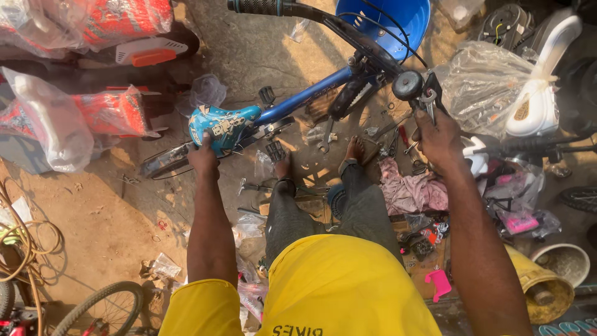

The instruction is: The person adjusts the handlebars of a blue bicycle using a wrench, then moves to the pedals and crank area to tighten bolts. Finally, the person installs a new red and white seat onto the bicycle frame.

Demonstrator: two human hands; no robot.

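On the sandy ground below the person lies a small blue bicycle (311, 93), its frame running on a slant from the saddle at the lower left up toward the handlebar (292, 9) at the top of the view. That bar crosses the frame's line, and its ribbed dark rubber grip points left. The saddle (225, 124) is glossy turquoise plastic, rounded at the nose, with printed figures on it. The left hand (204, 157) rests on the saddle's near edge, fingers bent over it — pressing rather than wrapped all the way round.

The right hand (439, 138) is raised beside the front end, closed round the shaft of a steel spanner (430, 99) whose open jaw sits just by a round black bell or cap (407, 85) at the bar's end.

Bare feet stand between frame and body, with loose tools (392, 140) scattered near the toes and a crumpled pink rag (410, 190) to the right. Clear plastic wrapping (482, 84) crinkles over a white part nearby — a blue tub (398, 22) sits beyond the bar.
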